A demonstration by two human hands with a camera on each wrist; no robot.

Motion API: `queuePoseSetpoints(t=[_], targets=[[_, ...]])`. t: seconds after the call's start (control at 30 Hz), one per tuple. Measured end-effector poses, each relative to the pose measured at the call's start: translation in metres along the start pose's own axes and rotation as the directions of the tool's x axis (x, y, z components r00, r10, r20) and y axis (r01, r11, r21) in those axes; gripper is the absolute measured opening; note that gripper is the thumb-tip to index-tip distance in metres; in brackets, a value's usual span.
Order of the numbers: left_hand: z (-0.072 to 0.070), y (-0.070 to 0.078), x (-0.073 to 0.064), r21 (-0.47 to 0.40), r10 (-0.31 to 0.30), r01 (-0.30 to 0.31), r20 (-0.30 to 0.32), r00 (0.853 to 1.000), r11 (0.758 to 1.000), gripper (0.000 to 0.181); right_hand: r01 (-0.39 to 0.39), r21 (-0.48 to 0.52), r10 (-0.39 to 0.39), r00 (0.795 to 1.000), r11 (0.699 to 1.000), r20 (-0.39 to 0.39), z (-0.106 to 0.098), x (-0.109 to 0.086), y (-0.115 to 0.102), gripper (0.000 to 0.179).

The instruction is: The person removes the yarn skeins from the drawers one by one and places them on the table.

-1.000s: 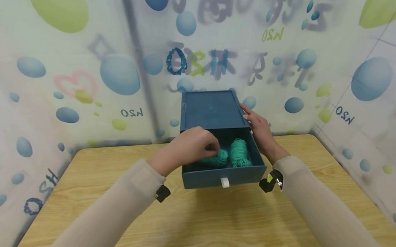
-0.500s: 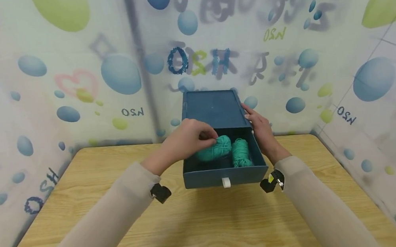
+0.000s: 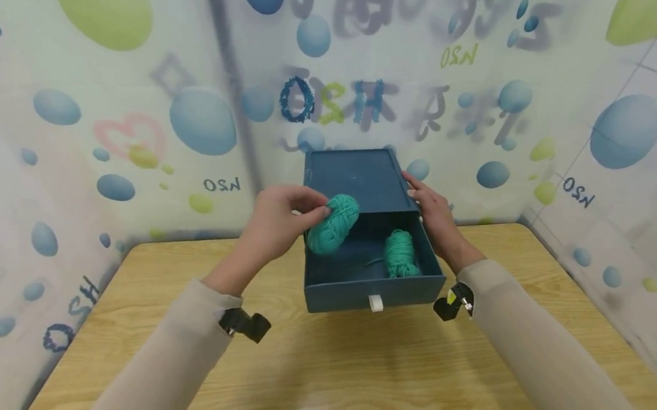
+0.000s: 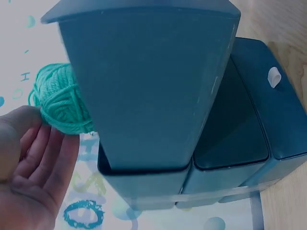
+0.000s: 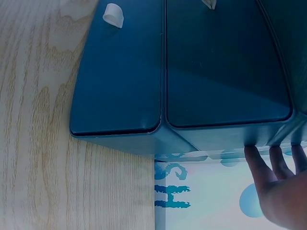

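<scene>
My left hand (image 3: 276, 228) pinches a ball of teal yarn (image 3: 333, 225) between thumb and fingers, over the left side of the pulled-out drawer (image 3: 343, 297). In the left wrist view the yarn ball (image 4: 58, 98) shows at the fingertips, partly hidden behind the drawer's side. A second teal yarn skein (image 3: 400, 254) lies inside the drawer on the right, a loose strand beside it. Fingers extended, my right hand (image 3: 435, 218) rests against the right side of the dark blue drawer cabinet (image 3: 356, 181); the right wrist view shows its fingertips touching the side.
Below the extended top drawer, the cabinet has further shut drawers (image 5: 225, 72) with white pull tabs (image 5: 113, 15). It stands on a wood-grain table (image 3: 214, 374). Behind the table hangs a white backdrop (image 3: 173, 193) with blue and green spots.
My left hand has lifted the yarn ball up out of the drawer and drawn it leftward. The right hand stays against the cabinet, and the second skein remains in the drawer.
</scene>
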State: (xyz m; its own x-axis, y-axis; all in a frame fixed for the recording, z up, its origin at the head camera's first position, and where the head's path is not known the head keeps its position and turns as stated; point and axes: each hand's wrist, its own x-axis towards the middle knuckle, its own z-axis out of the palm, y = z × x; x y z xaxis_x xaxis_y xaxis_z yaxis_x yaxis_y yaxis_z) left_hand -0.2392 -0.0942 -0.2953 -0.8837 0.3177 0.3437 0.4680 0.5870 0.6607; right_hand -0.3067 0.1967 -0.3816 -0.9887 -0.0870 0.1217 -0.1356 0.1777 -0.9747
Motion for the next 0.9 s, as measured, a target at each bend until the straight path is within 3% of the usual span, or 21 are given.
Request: queuePoseSetpoints(t=[0.17,0.37,0.6,0.9], targets=[[-0.011,-0.008,-0.004,-0.113,-0.117,0.11,-0.06,0.991,0.987,0.017,0.007,-0.018,-0.007,1.0,1.0,0.003,0.0,0.001,-0.002,0.054],[-0.019,-0.008,-0.013,-0.257,-0.179,0.157,-0.062,0.982,0.953,0.022,0.006,0.006,-0.006,1.0,1.0,0.024,-0.005,0.002,-0.005,0.054],[-0.031,-0.02,-0.023,-0.241,-0.247,0.216,-0.104,0.963,0.946,0.025,-0.029,0.064,0.023,0.996,0.998,0.085,-0.004,0.001,-0.005,0.055],[-0.033,-0.041,-0.029,-0.237,-0.287,0.254,-0.116,0.951,0.938,0.027,-0.028,0.057,0.024,0.997,0.998,0.077,-0.003,-0.001,-0.005,0.054]])
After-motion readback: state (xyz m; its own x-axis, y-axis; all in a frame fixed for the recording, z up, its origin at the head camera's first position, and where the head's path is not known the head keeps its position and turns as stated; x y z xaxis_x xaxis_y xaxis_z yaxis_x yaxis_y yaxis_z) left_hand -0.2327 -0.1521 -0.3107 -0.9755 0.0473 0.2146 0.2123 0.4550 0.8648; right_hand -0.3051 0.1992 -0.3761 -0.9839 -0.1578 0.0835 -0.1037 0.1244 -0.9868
